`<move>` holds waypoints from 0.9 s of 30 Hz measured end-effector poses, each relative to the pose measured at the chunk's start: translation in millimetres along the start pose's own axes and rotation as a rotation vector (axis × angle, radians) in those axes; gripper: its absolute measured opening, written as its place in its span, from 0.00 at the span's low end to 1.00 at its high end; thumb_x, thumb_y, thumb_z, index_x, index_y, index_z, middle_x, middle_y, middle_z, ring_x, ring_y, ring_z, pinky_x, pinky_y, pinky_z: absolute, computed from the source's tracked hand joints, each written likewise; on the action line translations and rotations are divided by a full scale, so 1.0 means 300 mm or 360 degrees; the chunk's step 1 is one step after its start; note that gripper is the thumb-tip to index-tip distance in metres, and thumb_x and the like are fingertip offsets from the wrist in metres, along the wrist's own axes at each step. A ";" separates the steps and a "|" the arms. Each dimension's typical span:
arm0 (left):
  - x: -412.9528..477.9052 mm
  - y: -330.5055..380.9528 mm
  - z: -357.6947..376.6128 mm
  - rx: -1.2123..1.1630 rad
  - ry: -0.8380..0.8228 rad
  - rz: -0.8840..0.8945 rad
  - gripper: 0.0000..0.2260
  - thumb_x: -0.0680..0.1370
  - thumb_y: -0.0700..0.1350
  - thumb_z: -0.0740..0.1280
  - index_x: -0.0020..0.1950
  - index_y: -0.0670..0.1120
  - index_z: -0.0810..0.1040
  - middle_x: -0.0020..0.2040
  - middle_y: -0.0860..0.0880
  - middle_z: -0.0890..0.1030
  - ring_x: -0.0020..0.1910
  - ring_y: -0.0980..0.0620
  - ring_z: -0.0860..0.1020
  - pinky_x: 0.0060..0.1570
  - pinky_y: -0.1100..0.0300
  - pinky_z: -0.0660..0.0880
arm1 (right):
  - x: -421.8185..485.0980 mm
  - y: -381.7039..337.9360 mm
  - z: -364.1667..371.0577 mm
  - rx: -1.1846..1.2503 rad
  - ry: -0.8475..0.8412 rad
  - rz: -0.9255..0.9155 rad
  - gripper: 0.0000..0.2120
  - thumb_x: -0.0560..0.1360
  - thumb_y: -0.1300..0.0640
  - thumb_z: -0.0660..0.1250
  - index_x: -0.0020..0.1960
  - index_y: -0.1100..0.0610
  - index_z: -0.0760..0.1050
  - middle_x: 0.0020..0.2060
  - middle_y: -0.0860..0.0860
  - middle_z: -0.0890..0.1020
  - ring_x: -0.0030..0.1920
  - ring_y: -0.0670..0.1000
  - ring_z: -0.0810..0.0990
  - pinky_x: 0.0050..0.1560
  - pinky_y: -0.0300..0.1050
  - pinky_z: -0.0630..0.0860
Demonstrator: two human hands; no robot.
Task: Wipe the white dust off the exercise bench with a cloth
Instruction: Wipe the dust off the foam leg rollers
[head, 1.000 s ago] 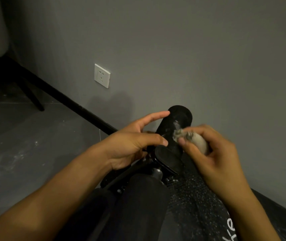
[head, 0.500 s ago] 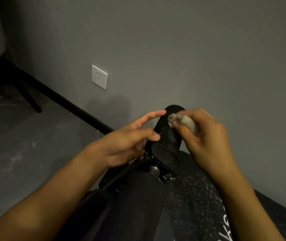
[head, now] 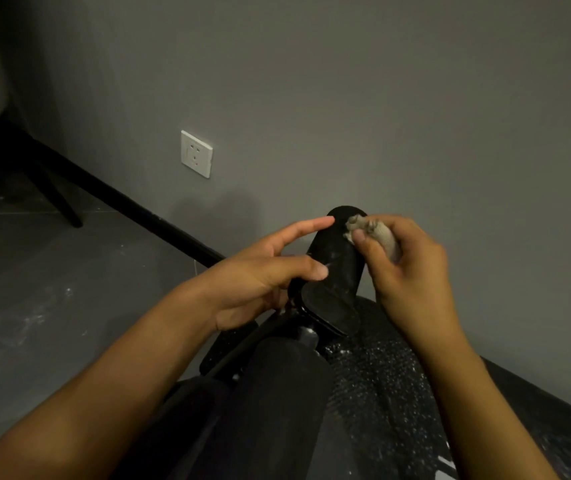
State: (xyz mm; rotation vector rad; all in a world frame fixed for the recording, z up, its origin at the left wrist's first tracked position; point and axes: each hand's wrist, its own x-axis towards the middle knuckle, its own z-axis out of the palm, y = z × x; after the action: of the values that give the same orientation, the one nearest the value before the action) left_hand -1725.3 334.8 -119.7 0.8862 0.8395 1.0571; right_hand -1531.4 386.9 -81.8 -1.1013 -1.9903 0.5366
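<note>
Steadying came first: our left hand [head: 260, 282] lay open at the left of the bench's black foam roller [head: 337, 268], index finger straight and thumb tip touching its side, gripping nothing that we could see. Further right, the wadded cloth [head: 377, 233] was pressed to the roller's far end, pinched between the thumb and fingers of our right hand [head: 412, 271]. We judged that short, firm strokes drawn toward the near end would serve best, turning the wad to a fresh face. White dust speckled the bench pad [head: 381, 386] nearer us.
</note>
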 end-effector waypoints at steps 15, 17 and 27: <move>0.011 -0.028 -0.010 -0.0157 -0.0106 0.0014 0.32 0.74 0.35 0.72 0.73 0.61 0.75 0.63 0.36 0.82 0.55 0.41 0.84 0.50 0.53 0.83 | -0.027 -0.042 0.004 0.0004 -0.0079 -0.0057 0.04 0.79 0.54 0.69 0.53 0.49 0.80 0.48 0.43 0.82 0.49 0.43 0.81 0.49 0.43 0.78; 0.012 -0.024 -0.002 -0.0124 -0.0076 0.0025 0.32 0.73 0.35 0.74 0.73 0.60 0.75 0.59 0.37 0.84 0.53 0.42 0.84 0.51 0.52 0.84 | -0.102 -0.080 -0.017 0.0168 -0.0272 -0.0159 0.05 0.79 0.55 0.68 0.53 0.52 0.81 0.48 0.44 0.82 0.50 0.47 0.81 0.46 0.39 0.77; -0.003 -0.022 -0.027 -0.0040 -0.0148 0.0022 0.29 0.75 0.41 0.67 0.73 0.64 0.74 0.65 0.37 0.81 0.64 0.34 0.78 0.69 0.41 0.71 | -0.100 -0.056 -0.017 0.0165 -0.0192 -0.0139 0.05 0.78 0.59 0.69 0.52 0.52 0.81 0.48 0.43 0.82 0.50 0.46 0.81 0.47 0.33 0.74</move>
State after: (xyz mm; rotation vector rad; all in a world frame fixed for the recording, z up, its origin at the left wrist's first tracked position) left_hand -1730.4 334.0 -128.7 0.9141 0.7421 1.0284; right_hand -1526.4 352.3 -80.2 -0.9336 -2.0790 0.6655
